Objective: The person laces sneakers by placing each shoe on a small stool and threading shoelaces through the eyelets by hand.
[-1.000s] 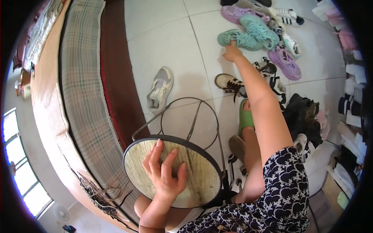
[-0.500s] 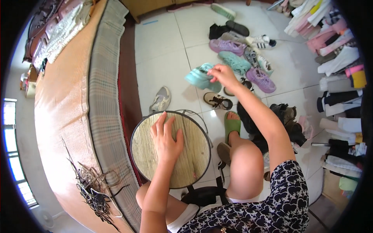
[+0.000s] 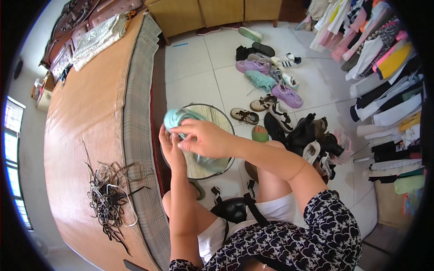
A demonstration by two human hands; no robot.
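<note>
- The teal shoe (image 3: 175, 118) is up over the left far edge of the round stool (image 3: 220, 118), between the person's two hands; its shape is partly blurred.
- The right hand (image 3: 205, 137) reaches across from the right and grasps the shoe's near side, fingers bent over it and thumb lower down.
- The left hand (image 3: 172, 149) is raised, its fingers touching the shoe at its left near side; whether they grip it or only steady it, I cannot tell.
- A pale teal smear shows over the stool just below the right hand, too blurred to make out.
- The stool, with a wood-grain top and dark rim, stands in front of the person, close beside the bed (image 3: 81, 131).
- On the bed's near part, to the left, lies a tangled heap of dark and pale laces (image 3: 108, 196).
- Farther off, on the tiled floor, a second teal shoe (image 3: 260, 81) lies between two purple shoes, one (image 3: 253, 66) farther away and the other (image 3: 288, 95) nearer and to the right.
- A brown-and-cream shoe (image 3: 244, 116) lies just right of the stool.
- Rows of clothes (image 3: 384, 90) line the right side.
</note>
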